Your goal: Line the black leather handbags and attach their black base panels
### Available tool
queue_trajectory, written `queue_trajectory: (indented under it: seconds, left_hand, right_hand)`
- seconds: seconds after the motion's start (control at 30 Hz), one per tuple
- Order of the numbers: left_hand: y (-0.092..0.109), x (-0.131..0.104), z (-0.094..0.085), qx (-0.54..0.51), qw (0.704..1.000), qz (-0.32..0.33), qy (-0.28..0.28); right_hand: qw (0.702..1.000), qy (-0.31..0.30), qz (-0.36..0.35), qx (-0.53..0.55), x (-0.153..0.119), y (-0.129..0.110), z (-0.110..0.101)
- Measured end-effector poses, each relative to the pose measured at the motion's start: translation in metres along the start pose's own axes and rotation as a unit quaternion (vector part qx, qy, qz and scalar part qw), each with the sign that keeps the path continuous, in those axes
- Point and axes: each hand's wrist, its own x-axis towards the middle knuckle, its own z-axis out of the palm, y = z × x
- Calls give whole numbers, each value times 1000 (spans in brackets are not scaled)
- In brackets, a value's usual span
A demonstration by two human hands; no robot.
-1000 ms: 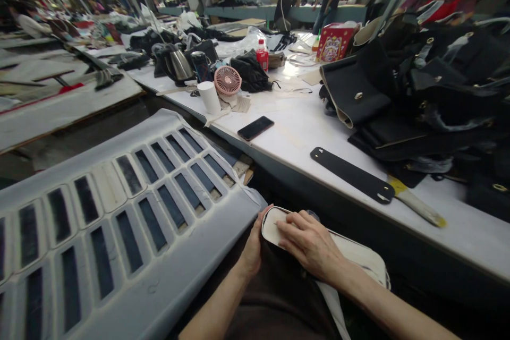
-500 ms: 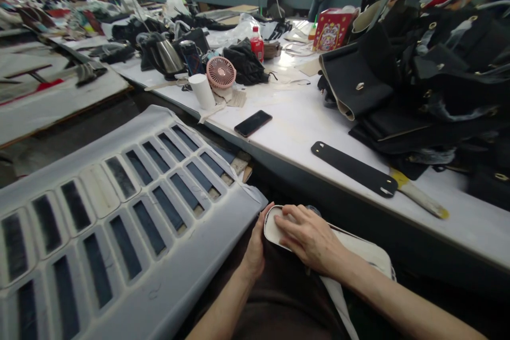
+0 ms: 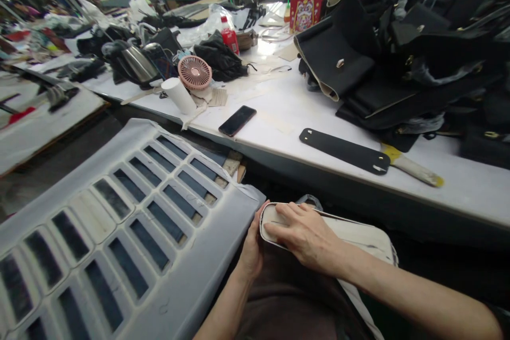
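Note:
A long cream-coloured piece (image 3: 360, 236) with rounded ends and a dark edge, perhaps a bag part, lies across my lap. My left hand (image 3: 253, 244) is closed around its near left end, the fingers mostly hidden behind the rim. On top of that same end, my right hand (image 3: 305, 231) presses with bent fingers and thumb, gripping it. Beside my left hand stands a grey moulded tray (image 3: 203, 260) with rows of rectangular slots, several showing dark blue or black inside.
On the white table (image 3: 274, 141) lie a phone (image 3: 238, 120), a black strap piece (image 3: 345, 151) and a yellow-ended brush-like tool (image 3: 416, 167). Black bags (image 3: 398, 74) pile up at right. A pink fan (image 3: 195, 72), white cup (image 3: 178, 94) and kettle (image 3: 139, 64) stand further back.
The view has tilted and shifted, so the table things sit further left. My right fingers have shifted slightly on the cream-coloured piece; my left hand keeps its hold at the end.

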Motion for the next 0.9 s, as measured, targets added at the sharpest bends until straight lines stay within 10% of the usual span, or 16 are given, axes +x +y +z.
queue_trajectory:
  seconds: [0.9]
  left_hand:
    - [21,1,-3,118,992,-21,-29]
  right_hand:
    - [995,45,82,45,-2,-8,12]
